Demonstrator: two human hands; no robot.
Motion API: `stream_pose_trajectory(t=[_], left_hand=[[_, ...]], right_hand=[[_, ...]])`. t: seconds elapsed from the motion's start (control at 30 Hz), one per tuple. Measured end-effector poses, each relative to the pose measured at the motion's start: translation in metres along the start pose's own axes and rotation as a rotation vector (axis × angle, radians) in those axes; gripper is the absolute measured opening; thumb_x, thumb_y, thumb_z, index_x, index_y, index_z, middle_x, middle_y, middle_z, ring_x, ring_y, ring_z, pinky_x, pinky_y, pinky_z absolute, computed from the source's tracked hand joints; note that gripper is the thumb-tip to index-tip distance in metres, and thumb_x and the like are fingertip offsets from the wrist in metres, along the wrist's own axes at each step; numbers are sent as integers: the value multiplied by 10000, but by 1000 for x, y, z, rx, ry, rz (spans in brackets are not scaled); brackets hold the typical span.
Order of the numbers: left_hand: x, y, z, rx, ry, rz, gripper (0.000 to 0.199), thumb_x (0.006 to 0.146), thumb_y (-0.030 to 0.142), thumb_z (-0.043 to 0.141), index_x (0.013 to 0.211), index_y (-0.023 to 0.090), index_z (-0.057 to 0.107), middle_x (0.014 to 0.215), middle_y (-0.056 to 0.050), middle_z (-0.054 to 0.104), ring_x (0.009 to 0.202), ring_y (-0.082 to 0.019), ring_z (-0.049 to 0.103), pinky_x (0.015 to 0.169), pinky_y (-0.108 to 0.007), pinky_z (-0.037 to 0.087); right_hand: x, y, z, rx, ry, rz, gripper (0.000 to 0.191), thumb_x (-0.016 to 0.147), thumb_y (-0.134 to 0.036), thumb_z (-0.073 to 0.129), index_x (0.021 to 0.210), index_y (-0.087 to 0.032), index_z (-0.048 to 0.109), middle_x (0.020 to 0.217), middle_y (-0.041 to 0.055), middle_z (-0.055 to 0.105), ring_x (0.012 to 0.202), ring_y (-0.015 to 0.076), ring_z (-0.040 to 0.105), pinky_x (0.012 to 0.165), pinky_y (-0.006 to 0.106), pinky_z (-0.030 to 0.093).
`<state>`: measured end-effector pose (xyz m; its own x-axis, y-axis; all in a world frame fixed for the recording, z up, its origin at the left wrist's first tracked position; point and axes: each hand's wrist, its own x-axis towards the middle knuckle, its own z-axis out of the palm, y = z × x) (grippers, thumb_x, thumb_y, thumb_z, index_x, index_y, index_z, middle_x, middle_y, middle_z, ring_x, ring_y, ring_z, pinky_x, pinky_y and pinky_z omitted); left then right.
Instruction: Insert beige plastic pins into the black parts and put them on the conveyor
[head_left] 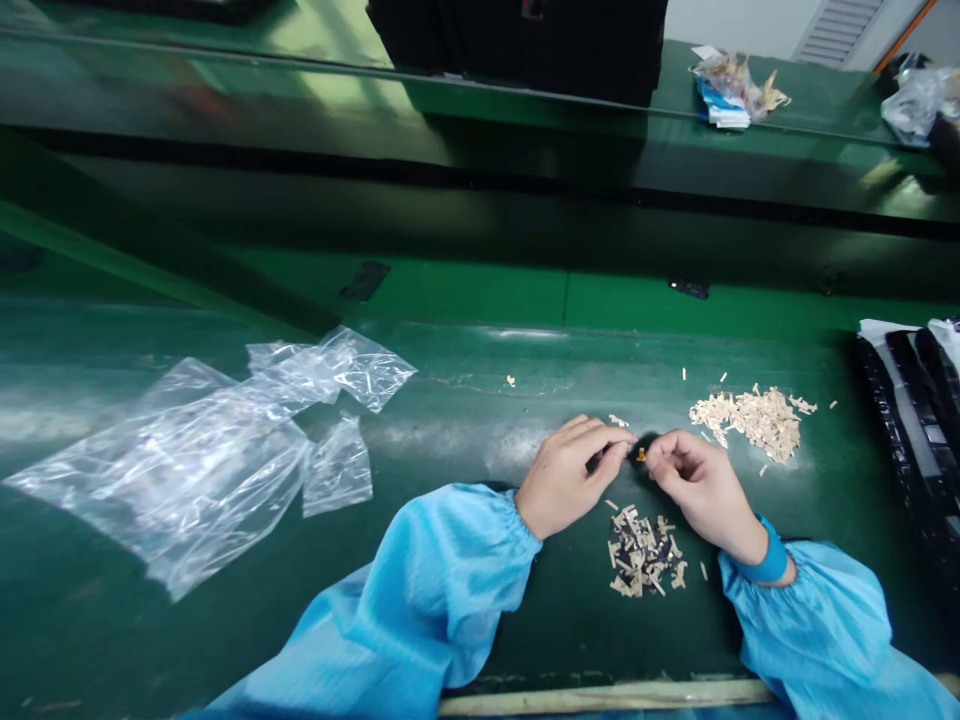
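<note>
My left hand (574, 472) is closed, thumb and forefinger pinched together near the middle of the work surface. Facing it, my right hand (701, 490) is closed too, its thumb pressed to the forefinger. A tiny gold-and-dark piece (641, 455) shows between the two sets of fingertips; which hand grips it I cannot tell. Just below the hands lies a loose pile of small dark and cream pieces (645, 552). Farther off to the right is a larger heap of small cream strips (754, 420). A few pale bits (617, 421) lie just beyond my left fingers.
Clear plastic bags (217, 460) spread over the left of the green bench (465, 420). Black trays (911, 430) stand at the right edge. A raised green shelf (300, 95) runs across the back, bearing a black box (525, 45) and crumpled packaging (735, 90).
</note>
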<state>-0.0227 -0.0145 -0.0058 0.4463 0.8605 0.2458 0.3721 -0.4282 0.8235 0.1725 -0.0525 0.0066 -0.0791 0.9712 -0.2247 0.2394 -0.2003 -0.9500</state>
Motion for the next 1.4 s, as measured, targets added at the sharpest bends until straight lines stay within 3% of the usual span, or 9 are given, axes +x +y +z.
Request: stream_pose_trajectory(t=[0.23,0.4,0.53,0.6,0.73,1.0,1.13,1.23,1.4], left_hand=[[1,2,-2,-19,-150,-106,124,929,232,602,954,228,724,799,3,728,726,-146,641,744,-276,500],[0,1,-1,-74,-140,-158,86,879,215,625,826,210,693,721,19,654,660,-120,592,645,-233,464],[1,3,-1,-113,-110,-225,92,867,213,611,788,198,656,680,32,615,620,-104,551,581,-211,429],[2,5,-1,-129,-95,-246,84,866,202,600,796,196,647,664,39,604,610,-99,537,570,-207,418],[2,6,0,-140,-93,-245,95,874,195,592,794,194,644,660,39,602,602,-96,529,565,-205,409],[0,6,2,-88,-90,-202,90,867,159,619,800,194,668,676,41,612,603,-95,538,575,-210,414],[-1,-1,3,-18,-38,-56,99,884,129,645,811,193,663,681,41,633,618,-100,570,623,-219,456],[0,-9,0,113,31,229,32,934,184,657,903,189,663,778,12,716,711,-126,632,699,-241,497],[1,-14,-10,311,171,599,77,942,231,679,983,174,649,855,-18,760,755,-138,661,714,-255,510]], right_hand=[[-2,1,1,-39,-13,-15,238,877,-419,660,785,-201,633,584,-40,491,521,119,419,491,248,347],[-4,3,3,-142,-14,-53,189,919,-362,624,821,-201,640,595,-35,507,517,123,436,482,253,345],[-8,4,7,-280,179,-200,140,937,-302,631,1043,-211,627,780,6,610,547,128,489,513,270,408],[-10,4,9,-383,241,-327,85,942,-248,626,1023,-223,621,819,21,622,578,141,515,561,290,445],[-13,6,13,-519,187,-490,95,958,-166,596,1008,-234,639,854,53,672,665,178,587,632,319,490],[-12,8,17,-567,241,-542,111,951,-137,582,946,-222,655,785,23,679,626,154,599,598,287,488],[-6,5,8,-544,345,-471,105,927,-146,607,854,-210,646,708,-17,612,570,129,533,557,263,440],[0,4,-3,-564,441,-416,101,940,-177,603,858,-201,657,706,-16,604,559,129,520,552,265,428],[6,8,-16,-624,431,-403,163,981,-184,530,976,-188,692,845,34,688,662,154,596,640,285,469]])
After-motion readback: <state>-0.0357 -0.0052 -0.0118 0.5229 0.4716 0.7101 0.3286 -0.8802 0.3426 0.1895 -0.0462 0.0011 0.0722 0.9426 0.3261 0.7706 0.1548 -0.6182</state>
